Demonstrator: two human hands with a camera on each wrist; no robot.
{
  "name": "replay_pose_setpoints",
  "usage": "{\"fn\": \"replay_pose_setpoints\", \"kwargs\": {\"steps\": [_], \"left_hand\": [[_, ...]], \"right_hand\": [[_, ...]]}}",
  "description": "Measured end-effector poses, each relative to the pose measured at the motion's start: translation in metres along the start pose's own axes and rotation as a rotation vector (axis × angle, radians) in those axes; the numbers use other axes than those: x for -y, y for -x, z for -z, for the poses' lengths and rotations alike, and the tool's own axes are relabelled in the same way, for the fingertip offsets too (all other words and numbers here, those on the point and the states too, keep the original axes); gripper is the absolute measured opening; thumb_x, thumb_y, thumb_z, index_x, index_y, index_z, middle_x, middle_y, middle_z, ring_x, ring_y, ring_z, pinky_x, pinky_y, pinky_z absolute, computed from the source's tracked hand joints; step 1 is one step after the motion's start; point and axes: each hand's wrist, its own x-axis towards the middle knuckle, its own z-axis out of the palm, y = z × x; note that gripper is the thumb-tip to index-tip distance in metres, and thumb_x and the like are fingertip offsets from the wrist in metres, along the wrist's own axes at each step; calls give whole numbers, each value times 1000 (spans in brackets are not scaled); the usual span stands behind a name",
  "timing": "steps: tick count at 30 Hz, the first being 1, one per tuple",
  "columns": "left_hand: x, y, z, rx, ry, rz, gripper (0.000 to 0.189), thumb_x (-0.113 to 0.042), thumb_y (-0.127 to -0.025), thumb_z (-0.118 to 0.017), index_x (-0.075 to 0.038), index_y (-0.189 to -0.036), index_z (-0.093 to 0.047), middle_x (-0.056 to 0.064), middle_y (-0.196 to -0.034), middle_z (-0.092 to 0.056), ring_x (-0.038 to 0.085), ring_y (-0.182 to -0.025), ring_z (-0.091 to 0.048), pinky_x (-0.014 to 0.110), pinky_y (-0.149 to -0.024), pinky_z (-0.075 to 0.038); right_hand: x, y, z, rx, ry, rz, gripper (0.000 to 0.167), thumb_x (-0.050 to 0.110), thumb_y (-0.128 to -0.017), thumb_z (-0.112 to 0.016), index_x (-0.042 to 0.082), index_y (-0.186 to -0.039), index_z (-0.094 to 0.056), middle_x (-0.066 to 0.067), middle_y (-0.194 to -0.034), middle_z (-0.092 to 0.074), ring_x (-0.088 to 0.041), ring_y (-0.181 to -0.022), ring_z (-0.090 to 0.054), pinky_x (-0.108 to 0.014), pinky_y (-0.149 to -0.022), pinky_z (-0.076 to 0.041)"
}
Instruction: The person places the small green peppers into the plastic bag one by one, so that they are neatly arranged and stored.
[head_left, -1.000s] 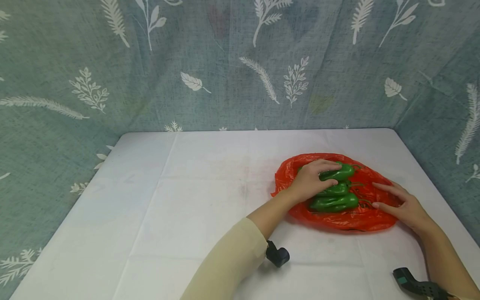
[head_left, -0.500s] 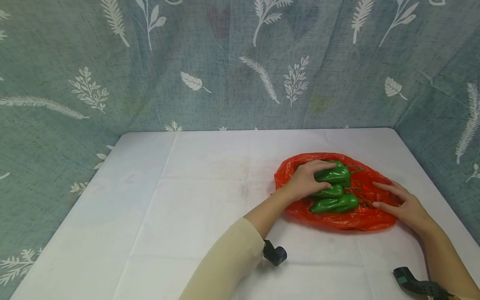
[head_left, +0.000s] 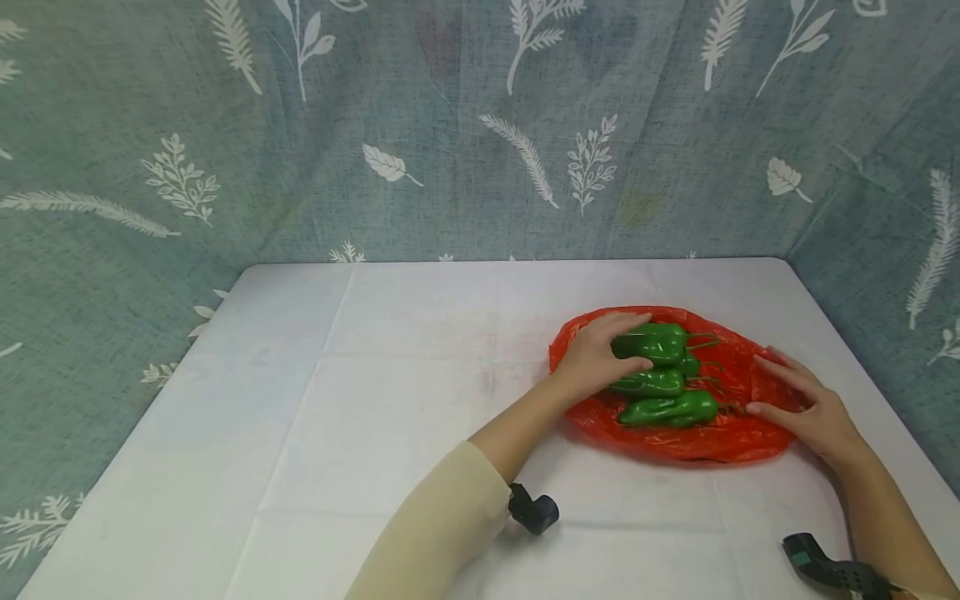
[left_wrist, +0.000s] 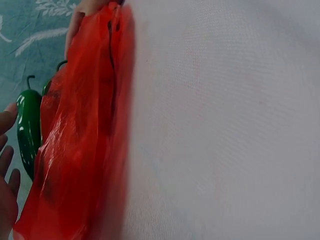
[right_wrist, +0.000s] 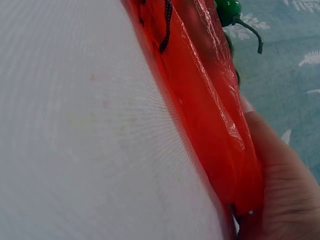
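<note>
Green peppers (head_left: 667, 408), several of them, lie in rows inside a red plastic bag (head_left: 750, 446) on the right of the table, stems to the right. My left hand (head_left: 592, 354) reaches over the bag's left rim, fingers and thumb spread either side of the topmost pepper (head_left: 654, 342). In the left wrist view that pepper (left_wrist: 29, 125) shows beside the fingers, thumb tip at its skin. My right hand (head_left: 813, 408) rests spread over the right rim, thumb near a stem. In the right wrist view the bag's side (right_wrist: 210, 125) hides most of this hand.
A white cloth covers the table (head_left: 390, 417), with its far edge against a blue-green leaf-patterned curtain (head_left: 450, 125). A black wrist camera (head_left: 532, 508) sits below the left forearm, and another (head_left: 825, 567) on the right wrist.
The left hand has drawn left and its fingers have spread wider. The topmost pepper and the one below it shifted left with it. The right fingers opened slightly, spreading upward.
</note>
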Motion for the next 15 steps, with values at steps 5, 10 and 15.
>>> {"fn": "replay_pose_setpoints", "kwargs": {"steps": [5,10,15], "left_hand": [[4,6,11,-90,41,-7,64,-27,-79,-77,-19,-137,-52,-3,-134,-55,9,-126,-47,22,-102,-39],[9,14,22,-150,33,-43,67,-27,-77,-79,-15,-137,-51,2,-132,-56,11,-125,-48,20,-103,-37],[12,24,33,-190,14,-8,72,-30,-76,-80,-14,-139,-49,3,-135,-54,16,-127,-48,30,-105,-39]], "right_hand": [[5,-1,1,-86,6,34,73,16,-85,-69,22,-148,-33,25,-151,-20,14,-134,-12,-36,-116,-13],[17,-3,4,-133,-13,51,76,14,-84,-71,23,-149,-32,27,-149,-24,14,-133,-15,-71,-103,-11],[34,-7,1,-145,39,143,79,11,-80,-74,20,-148,-33,26,-147,-27,16,-131,-19,-65,-107,-15]]}}
